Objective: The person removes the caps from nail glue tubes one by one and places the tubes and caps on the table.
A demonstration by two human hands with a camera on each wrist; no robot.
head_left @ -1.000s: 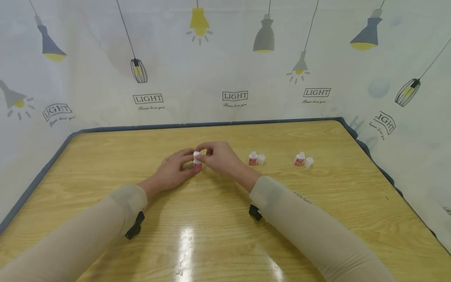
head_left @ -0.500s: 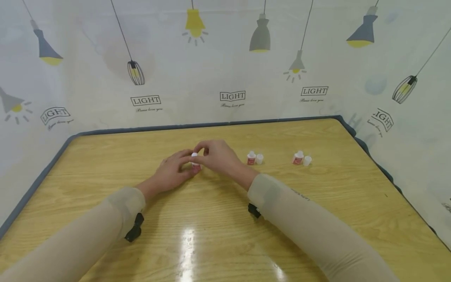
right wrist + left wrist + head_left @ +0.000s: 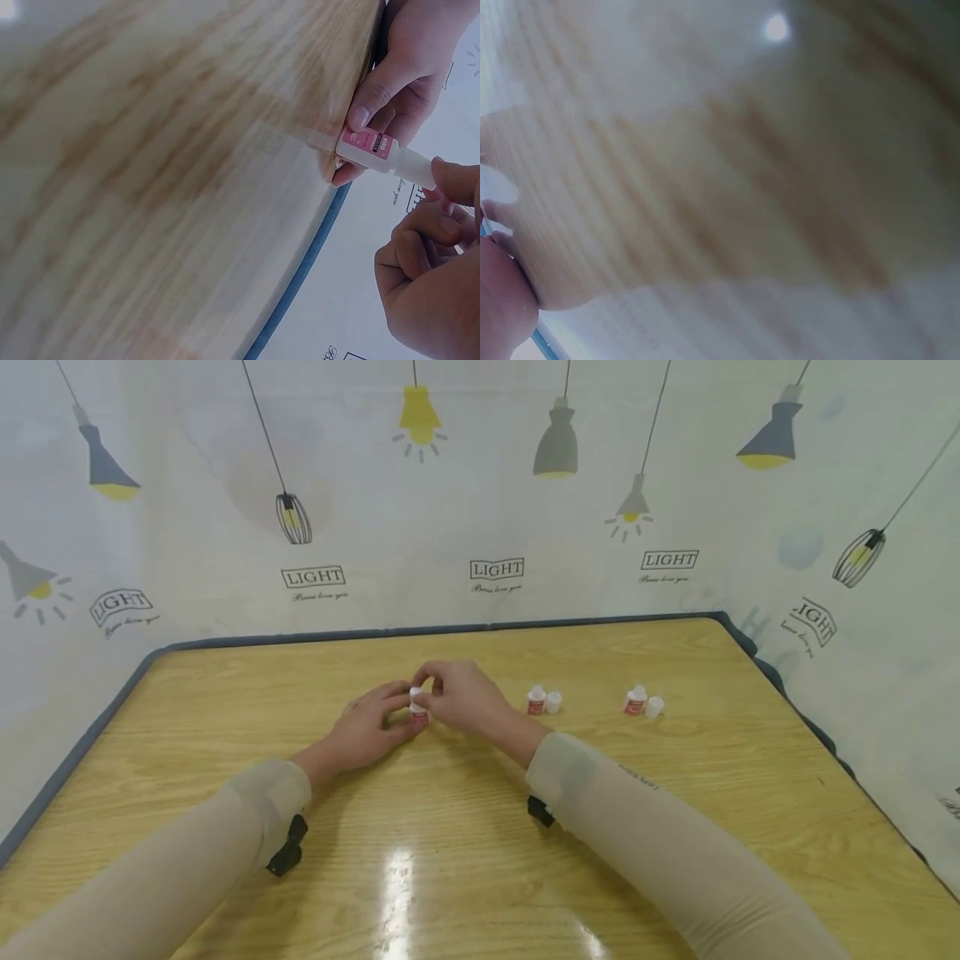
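Note:
A small white bottle with a pink-red label [image 3: 367,148] stands upright on the wooden table, left of middle in the head view. My left hand [image 3: 367,727] holds its body low down, thumb on the near side and fingers around the far side. From the right, my right hand [image 3: 461,697] pinches the white cap [image 3: 415,166] on top between thumb and forefinger. In the right wrist view its other fingers are curled in below the cap. The left wrist view is mostly blurred table, with part of a hand [image 3: 506,296] at the left edge.
To the right stand two similar bottles without caps, a nearer one [image 3: 536,701] and a farther one [image 3: 635,702]. A white cap [image 3: 553,702] sits beside the first, another white cap [image 3: 655,707] beside the second. A lamp-printed curtain [image 3: 405,543] hangs behind the table [image 3: 480,860].
My right thumb moved across the cap to the left, then back to its right side. The left hand has kept its hold on the bottle. The head view shifted slightly.

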